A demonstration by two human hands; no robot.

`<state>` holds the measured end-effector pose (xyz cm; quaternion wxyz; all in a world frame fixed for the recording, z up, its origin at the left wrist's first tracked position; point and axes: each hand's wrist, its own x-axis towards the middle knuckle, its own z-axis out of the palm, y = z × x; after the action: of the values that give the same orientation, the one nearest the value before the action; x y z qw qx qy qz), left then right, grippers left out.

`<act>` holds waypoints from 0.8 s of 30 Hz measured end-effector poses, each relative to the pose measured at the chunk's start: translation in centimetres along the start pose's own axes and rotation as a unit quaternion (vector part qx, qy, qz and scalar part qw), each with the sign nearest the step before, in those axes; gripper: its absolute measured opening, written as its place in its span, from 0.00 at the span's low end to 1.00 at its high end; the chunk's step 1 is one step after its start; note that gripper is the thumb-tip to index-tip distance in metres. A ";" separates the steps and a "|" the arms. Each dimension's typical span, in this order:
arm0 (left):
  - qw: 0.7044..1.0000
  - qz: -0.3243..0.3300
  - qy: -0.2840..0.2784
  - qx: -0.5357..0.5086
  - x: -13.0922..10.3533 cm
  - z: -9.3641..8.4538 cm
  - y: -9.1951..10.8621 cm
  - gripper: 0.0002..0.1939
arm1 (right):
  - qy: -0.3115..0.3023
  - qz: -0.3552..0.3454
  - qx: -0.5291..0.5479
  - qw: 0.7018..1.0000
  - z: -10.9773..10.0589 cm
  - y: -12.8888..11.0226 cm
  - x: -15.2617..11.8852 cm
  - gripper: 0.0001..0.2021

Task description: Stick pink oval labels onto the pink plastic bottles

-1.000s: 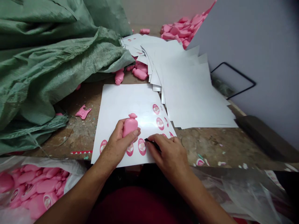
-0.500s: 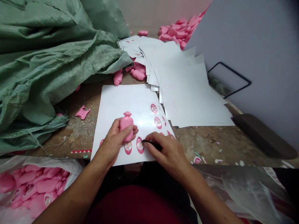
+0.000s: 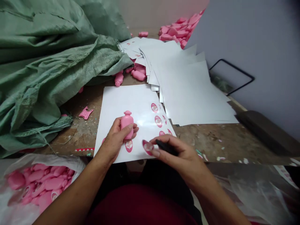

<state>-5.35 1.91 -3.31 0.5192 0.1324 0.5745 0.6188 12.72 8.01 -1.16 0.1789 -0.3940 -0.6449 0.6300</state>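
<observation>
From where I stand, the left hand [image 3: 117, 134] is closed around a small pink bottle [image 3: 127, 125], its neck pointing away from the person, thumb across the front; the bottle is held above the sticker sheet [image 3: 126, 97], which lies on the worn table [image 3: 197, 137]; the right hand [image 3: 175, 150] pinches an oval label [image 3: 147, 147] between thumb and finger, over the near edge of the sheet, and a black tool [image 3: 167, 147] is gripped in that same hand; one more label [image 3: 128, 146] sits on the sheet just below the bottle, others along its right side; to the right, a fanned stack of white sheets [image 3: 187, 93] spreads over the table; a green sack [image 3: 58, 68] slumps at the left, and below the table's near edge an open bag [image 3: 21, 212] holds many more pink bottles [image 3: 51, 182].
</observation>
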 end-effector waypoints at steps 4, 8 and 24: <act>1.000 0.007 -0.023 0.008 -0.7 0.1 0.3 0.21 | 0.082 -0.025 0.038 0.996 0.0 0.5 0.9 0.09; 0.998 -0.015 -0.059 -0.012 -2.5 0.8 0.7 0.19 | 0.083 -0.042 0.062 0.994 0.7 0.9 0.8 0.09; 0.985 -0.071 -0.068 -0.144 -4.6 3.0 -0.5 0.21 | 0.084 -0.037 0.211 0.973 2.9 0.3 0.3 0.13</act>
<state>-0.82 -0.12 -0.83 0.6133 0.0567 0.4507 0.6462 10.49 6.29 -1.93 0.3348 -0.3745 -0.4944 0.7094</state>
